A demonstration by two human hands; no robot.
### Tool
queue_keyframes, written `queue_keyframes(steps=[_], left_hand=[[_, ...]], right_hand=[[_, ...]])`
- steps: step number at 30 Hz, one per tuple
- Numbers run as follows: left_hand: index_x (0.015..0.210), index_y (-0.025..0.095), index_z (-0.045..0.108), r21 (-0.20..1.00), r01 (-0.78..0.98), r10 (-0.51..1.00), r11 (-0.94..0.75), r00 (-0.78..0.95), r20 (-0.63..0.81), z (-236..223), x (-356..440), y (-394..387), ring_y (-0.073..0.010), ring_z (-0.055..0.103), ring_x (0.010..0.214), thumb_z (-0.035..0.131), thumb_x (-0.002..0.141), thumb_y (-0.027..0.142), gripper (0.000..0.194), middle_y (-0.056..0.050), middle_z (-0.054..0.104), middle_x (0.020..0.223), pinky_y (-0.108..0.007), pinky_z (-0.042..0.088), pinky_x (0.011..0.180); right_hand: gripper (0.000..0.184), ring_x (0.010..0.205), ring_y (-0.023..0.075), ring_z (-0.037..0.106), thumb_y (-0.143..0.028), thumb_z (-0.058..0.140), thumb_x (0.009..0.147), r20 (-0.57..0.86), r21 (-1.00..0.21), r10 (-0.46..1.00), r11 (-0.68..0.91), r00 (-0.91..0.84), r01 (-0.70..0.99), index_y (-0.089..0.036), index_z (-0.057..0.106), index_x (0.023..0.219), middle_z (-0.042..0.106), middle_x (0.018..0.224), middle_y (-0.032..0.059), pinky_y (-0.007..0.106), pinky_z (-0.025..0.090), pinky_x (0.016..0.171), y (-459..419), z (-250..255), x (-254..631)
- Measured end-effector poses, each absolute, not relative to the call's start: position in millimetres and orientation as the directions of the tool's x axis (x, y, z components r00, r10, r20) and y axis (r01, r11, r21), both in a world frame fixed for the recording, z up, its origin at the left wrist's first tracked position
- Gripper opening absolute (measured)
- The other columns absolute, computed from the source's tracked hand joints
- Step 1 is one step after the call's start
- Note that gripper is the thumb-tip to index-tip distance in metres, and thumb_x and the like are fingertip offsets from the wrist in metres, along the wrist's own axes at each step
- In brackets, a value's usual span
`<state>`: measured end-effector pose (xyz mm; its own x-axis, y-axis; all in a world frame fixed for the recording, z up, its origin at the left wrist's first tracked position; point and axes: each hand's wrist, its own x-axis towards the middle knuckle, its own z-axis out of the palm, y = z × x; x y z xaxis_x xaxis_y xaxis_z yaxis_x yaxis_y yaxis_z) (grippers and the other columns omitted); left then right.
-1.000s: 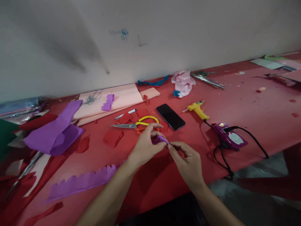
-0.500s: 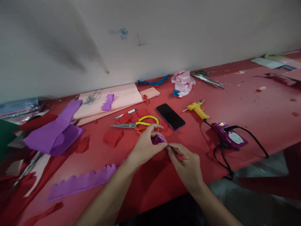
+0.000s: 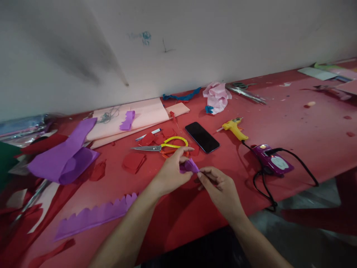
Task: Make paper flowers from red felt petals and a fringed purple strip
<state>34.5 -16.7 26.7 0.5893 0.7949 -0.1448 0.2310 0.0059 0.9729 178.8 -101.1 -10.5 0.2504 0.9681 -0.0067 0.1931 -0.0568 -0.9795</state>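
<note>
Between my two hands is a small rolled piece of purple crepe paper (image 3: 192,165). My left hand (image 3: 172,172) holds its left side, with thumb and fingers curled around it and the index finger stretched out above. The fingertips of my right hand (image 3: 219,186) pinch its lower right end. Just beyond my left hand lie yellow-handled scissors (image 3: 161,146), blades pointing left. A long purple strip with a scalloped edge (image 3: 95,217) lies beside my left forearm. Red paper petals (image 3: 134,163) rest left of the scissors.
A black phone (image 3: 202,137) lies past my hands. To the right are a yellow glue gun (image 3: 234,129) and a purple power box (image 3: 272,160) with black cords. Folded peach paper (image 3: 147,113) lies by the wall. A purple sheet (image 3: 64,160) covers scraps at left.
More of the purple paper shows between my hands. My left thumb has drawn back a little from my right fingertips, which stay at the paper's end.
</note>
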Motion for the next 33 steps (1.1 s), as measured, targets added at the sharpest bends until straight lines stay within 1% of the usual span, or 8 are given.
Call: queue_keyframes(steps=[6, 9, 11, 16, 19, 27, 29, 33], left_hand=[[0.123, 0.021, 0.046, 0.971, 0.241, 0.816, 0.013, 0.559, -0.150, 25, 37, -20, -0.0156, 0.061, 0.078, 0.060, 0.070, 0.012, 0.056, -0.001, 0.066, 0.083, -0.030, 0.046, 0.076], [0.123, 0.020, 0.046, 0.973, 0.232, 0.827, 0.023, 0.542, -0.149, 25, 38, -21, -0.0168, 0.062, 0.082, 0.065, 0.071, 0.016, 0.056, -0.002, 0.066, 0.083, -0.032, 0.046, 0.080], [0.124, 0.020, 0.045, 0.974, 0.224, 0.816, 0.030, 0.557, -0.153, 27, 36, -20, -0.0173, 0.062, 0.085, 0.067, 0.071, 0.017, 0.058, -0.002, 0.066, 0.084, -0.033, 0.046, 0.083], [0.132, 0.022, 0.043, 0.975, 0.218, 0.733, 0.034, 0.658, -0.173, 33, 27, -16, -0.0196, 0.060, 0.092, 0.078, 0.062, 0.020, 0.078, -0.005, 0.066, 0.096, -0.037, 0.044, 0.090], [0.133, 0.022, 0.042, 0.975, 0.210, 0.719, 0.077, 0.666, -0.200, 34, 27, -16, -0.0213, 0.059, 0.096, 0.081, 0.060, 0.024, 0.083, -0.007, 0.065, 0.099, -0.039, 0.043, 0.091], [0.116, 0.018, 0.052, 0.976, 0.166, 0.841, 0.144, 0.498, -0.209, 24, 43, -22, -0.0126, 0.056, 0.073, 0.062, 0.075, 0.017, 0.042, 0.000, 0.061, 0.078, -0.028, 0.044, 0.073], [0.113, 0.018, 0.052, 0.976, 0.153, 0.854, 0.153, 0.477, -0.209, 24, 43, -22, -0.0116, 0.055, 0.070, 0.061, 0.074, 0.014, 0.040, 0.002, 0.060, 0.075, -0.026, 0.043, 0.071], [0.114, 0.019, 0.050, 0.983, 0.127, 0.851, 0.136, 0.493, -0.181, 28, 41, -21, -0.0114, 0.057, 0.072, 0.060, 0.075, 0.014, 0.041, 0.002, 0.063, 0.077, -0.025, 0.043, 0.071]], right_hand=[[0.009, 0.060, 0.0154, 0.066, -0.021, 0.057, 0.085, 0.410, -0.719, 0.865, 0.112, 0.288, 0.686, -0.022, 0.066, 0.084, 0.071, 0.068, -0.0001, 0.028, 0.050, 0.061, -105, -20, 174], [0.010, 0.055, 0.0134, 0.065, -0.016, 0.057, 0.085, 0.546, -0.575, 0.807, 0.166, 0.225, 0.801, -0.021, 0.065, 0.082, 0.071, 0.064, -0.0012, 0.029, 0.048, 0.066, -104, -24, 172], [0.010, 0.055, 0.0136, 0.065, -0.015, 0.057, 0.085, 0.578, -0.538, 0.788, 0.174, 0.211, 0.825, -0.020, 0.065, 0.082, 0.072, 0.065, -0.0009, 0.029, 0.048, 0.066, -103, -24, 172], [0.009, 0.059, 0.0150, 0.066, -0.021, 0.057, 0.086, 0.488, -0.637, 0.824, 0.112, 0.287, 0.763, -0.021, 0.066, 0.083, 0.073, 0.069, 0.0000, 0.028, 0.047, 0.062, -102, -18, 178], [0.007, 0.058, 0.0147, 0.066, -0.021, 0.060, 0.085, 0.550, -0.582, 0.797, 0.151, 0.249, 0.799, -0.020, 0.066, 0.083, 0.072, 0.068, -0.0001, 0.029, 0.046, 0.065, -102, -19, 182], [0.010, 0.057, 0.0146, 0.066, -0.011, 0.062, 0.083, 0.690, -0.327, 0.720, 0.226, 0.069, 0.918, -0.017, 0.068, 0.089, 0.074, 0.069, 0.0005, 0.030, 0.046, 0.068, -104, -24, 179], [0.013, 0.059, 0.0152, 0.067, -0.012, 0.062, 0.083, 0.681, -0.356, 0.727, 0.232, 0.082, 0.905, -0.017, 0.069, 0.092, 0.075, 0.072, 0.0017, 0.031, 0.047, 0.068, -104, -21, 178], [0.016, 0.070, 0.0163, 0.070, -0.019, 0.060, 0.085, 0.436, -0.704, 0.862, 0.147, 0.259, 0.695, -0.019, 0.070, 0.098, 0.076, 0.083, 0.0024, 0.029, 0.051, 0.071, -106, -14, 178]])
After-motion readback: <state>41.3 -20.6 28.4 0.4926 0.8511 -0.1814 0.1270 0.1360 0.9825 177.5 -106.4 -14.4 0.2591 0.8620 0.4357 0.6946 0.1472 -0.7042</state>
